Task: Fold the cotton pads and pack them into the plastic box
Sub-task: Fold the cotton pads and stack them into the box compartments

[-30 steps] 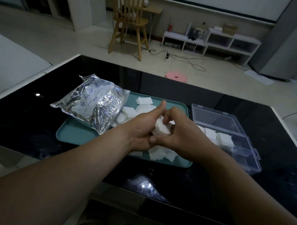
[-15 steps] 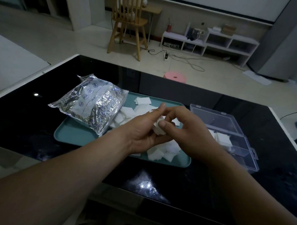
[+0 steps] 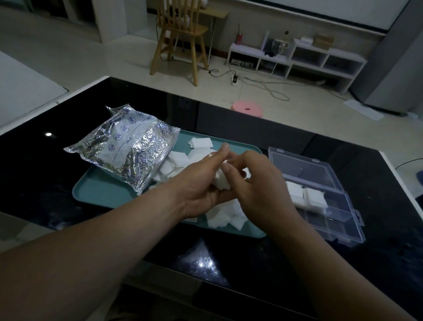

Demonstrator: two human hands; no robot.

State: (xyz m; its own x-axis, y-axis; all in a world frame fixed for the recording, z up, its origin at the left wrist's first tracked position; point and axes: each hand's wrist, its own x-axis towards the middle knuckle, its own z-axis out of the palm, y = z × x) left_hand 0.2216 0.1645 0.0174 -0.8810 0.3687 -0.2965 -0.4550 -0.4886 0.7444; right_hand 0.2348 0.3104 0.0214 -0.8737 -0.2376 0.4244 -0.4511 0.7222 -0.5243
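Barely shifted, left hand [image 3: 199, 186] and right hand [image 3: 261, 186] stay over tray [image 3: 100, 192]; both hands' fingers [image 3: 220, 154] pinch cotton pad [image 3: 221, 180].

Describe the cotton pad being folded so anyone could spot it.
On the black table sits a teal tray. Above it the left hand and right hand hold one white cotton pad between them. Only this pad is lifted; the other pads lie on the tray or in the clear box.
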